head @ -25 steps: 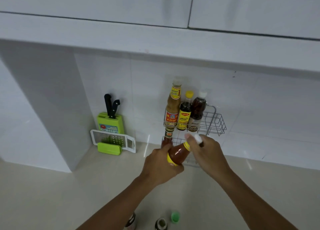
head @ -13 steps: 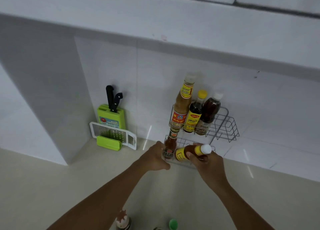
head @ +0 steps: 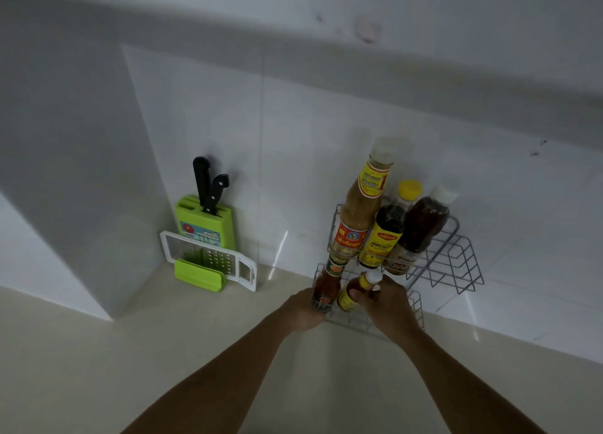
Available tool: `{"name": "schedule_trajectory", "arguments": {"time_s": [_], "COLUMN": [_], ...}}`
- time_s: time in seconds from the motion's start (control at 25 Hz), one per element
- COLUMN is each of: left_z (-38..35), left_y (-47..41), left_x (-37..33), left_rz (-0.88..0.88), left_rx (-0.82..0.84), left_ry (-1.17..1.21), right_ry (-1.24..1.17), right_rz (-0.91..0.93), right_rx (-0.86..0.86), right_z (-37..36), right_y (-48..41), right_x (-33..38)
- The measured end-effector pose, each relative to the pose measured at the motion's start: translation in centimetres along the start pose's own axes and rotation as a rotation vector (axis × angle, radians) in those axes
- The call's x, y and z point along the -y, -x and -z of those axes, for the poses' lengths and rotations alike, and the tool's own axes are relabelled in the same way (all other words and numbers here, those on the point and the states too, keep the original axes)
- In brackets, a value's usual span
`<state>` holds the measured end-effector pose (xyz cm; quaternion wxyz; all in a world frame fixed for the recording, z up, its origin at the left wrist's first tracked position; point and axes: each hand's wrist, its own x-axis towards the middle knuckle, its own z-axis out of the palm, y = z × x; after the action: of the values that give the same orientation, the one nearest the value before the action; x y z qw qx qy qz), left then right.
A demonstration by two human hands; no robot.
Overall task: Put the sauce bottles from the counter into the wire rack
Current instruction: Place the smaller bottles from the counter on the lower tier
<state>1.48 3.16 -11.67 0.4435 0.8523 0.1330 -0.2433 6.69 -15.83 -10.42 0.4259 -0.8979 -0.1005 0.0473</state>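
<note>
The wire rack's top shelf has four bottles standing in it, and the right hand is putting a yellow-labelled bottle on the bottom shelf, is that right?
Not quite. The head view shows three bottles on the wire rack's top shelf, not four. The rest holds: the right hand grips the yellow-labelled bottle at the bottom shelf.

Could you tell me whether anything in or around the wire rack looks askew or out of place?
Nothing looks spilled or damaged. The yellow-labelled bottle in the right hand is tilted as it enters the wire rack's lower tier, beside a red sauce bottle at the left hand. The three bottles on the upper tier stand in order.
</note>
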Motion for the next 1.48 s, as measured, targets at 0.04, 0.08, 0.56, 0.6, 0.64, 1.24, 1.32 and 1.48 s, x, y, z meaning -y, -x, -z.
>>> {"name": "schedule_trajectory", "arguments": {"time_s": [0.04,0.08,0.56,0.6,0.64,1.24,1.32,1.48], "left_z": [0.1,0.1,-0.3,-0.2,0.1,-5.8,-7.9,-11.6], "left_y": [-0.1,-0.2,0.0,0.2,0.7,15.1,16.5,17.8], "left_x": [0.1,0.3,0.5,0.3,-0.1,1.0,4.2,12.0], "left_rz": [-0.015,-0.025,0.001,0.024,0.049,-0.185,-0.150,-0.093], "left_rx": [0.001,0.009,-0.004,-0.005,-0.007,0.151,0.206,0.203], "left_ry": [-0.002,0.005,-0.034,-0.062,-0.090,-0.502,-0.503,-0.178], "right_ry": [-0.002,0.018,0.089,0.091,0.109,0.331,0.449,0.530], "right_rz": [-0.022,-0.035,-0.174,-0.180,-0.181,-0.094,-0.045,-0.003], "right_rx": [0.024,0.053,0.208,0.215,0.217,0.676,0.719,0.443], "right_z": [-0.2,-0.3,-1.2,-1.2,-1.1,-3.9,-5.9,-8.0], "right_y": [-0.5,-1.0,-1.9,-1.7,-1.2,18.7,21.3,24.8], "right_x": [-0.2,-0.4,-1.5,-1.7,-1.9,-4.9,-6.0,-7.4]}}
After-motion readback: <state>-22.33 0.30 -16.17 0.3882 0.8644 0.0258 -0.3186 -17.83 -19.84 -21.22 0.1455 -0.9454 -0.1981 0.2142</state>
